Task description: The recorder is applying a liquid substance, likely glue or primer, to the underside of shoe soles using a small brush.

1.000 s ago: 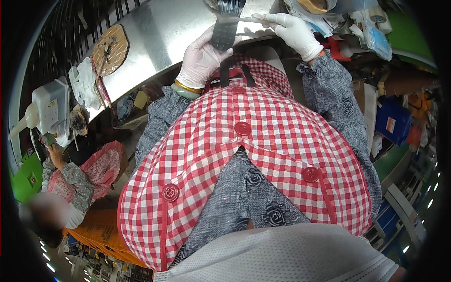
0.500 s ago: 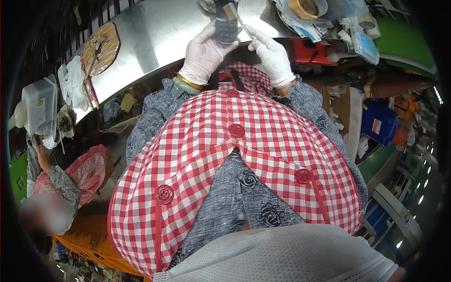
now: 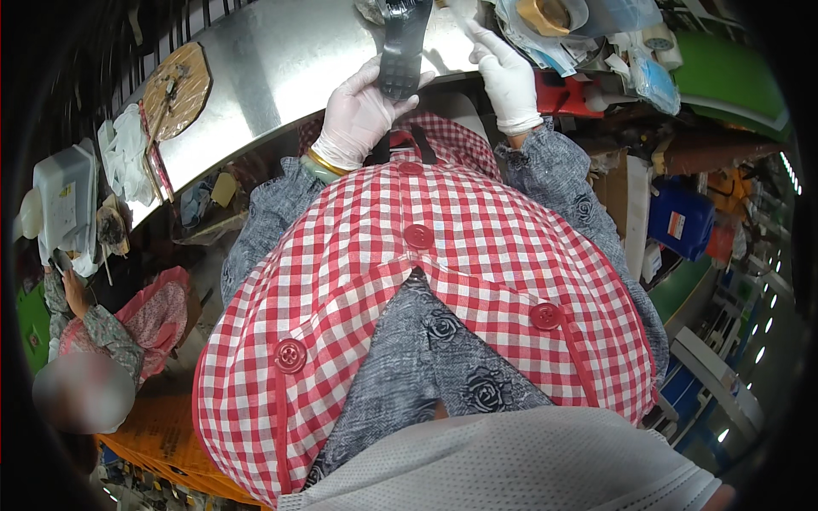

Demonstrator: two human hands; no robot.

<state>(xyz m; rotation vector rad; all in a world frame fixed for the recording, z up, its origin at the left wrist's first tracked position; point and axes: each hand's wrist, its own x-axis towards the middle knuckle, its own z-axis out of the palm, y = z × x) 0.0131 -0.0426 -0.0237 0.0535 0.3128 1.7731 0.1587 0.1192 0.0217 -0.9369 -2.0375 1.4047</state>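
A black shoe sole (image 3: 404,43) with a blocky tread at its near end stands over the metal table, its far end cut off by the top edge. My left hand (image 3: 360,115), in a thin white glove, is closed around the near end of the sole. Up and to the right, my gloved right hand (image 3: 509,85) grips a small brush (image 3: 463,19) by its pale handle. The brush is smeared by motion and mostly cut off at the top edge. It is apart from the sole.
The shiny metal table (image 3: 247,94) curves across the top. A round brown board (image 3: 176,89) lies at its left. Bowls and papers (image 3: 545,38) crowd the right end, near a blue container (image 3: 682,220). At the far left, a co-worker (image 3: 119,332) works.
My right hand has moved away to the right with the brush, which was over the sole. My left hand has come slightly nearer and left, and more of the sole shows.
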